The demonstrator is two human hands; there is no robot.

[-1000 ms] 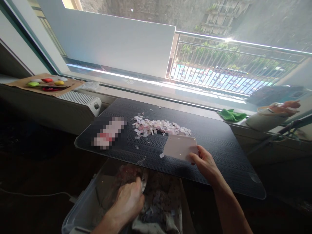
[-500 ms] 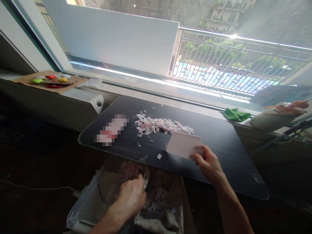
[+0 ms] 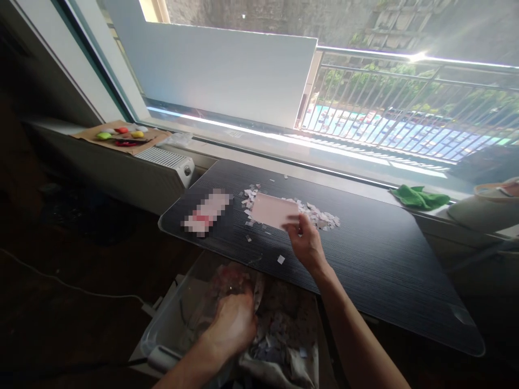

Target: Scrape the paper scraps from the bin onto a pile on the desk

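My right hand (image 3: 307, 241) is closed on one end of a thin, pale pink rectangular scraper (image 3: 272, 210). The scraper is held over the heap of small paper scraps (image 3: 320, 216) and hides part of it. Lower down, in front of the table edge, my left hand (image 3: 237, 316) is closed at the rim of a patterned cloth bag (image 3: 259, 289); its fingertips are partly hidden. Many paper scraps (image 3: 279, 327) lie inside the bag. One square paper piece (image 3: 281, 259) rests by itself near the front edge of the dark table (image 3: 377, 259).
A clear plastic bin (image 3: 162, 319) stands below the table. A pixelated pinkish item (image 3: 208, 212) lies at the table's left. A green cloth (image 3: 419, 196) sits on the windowsill, and brown paper with colourful items (image 3: 87, 139) lies on the left ledge beside a white radiator (image 3: 166, 162).
My right hand has moved left and away from me with the scraper, from the near side of the heap to above it. My left hand stays at the bag; the view has shifted left.
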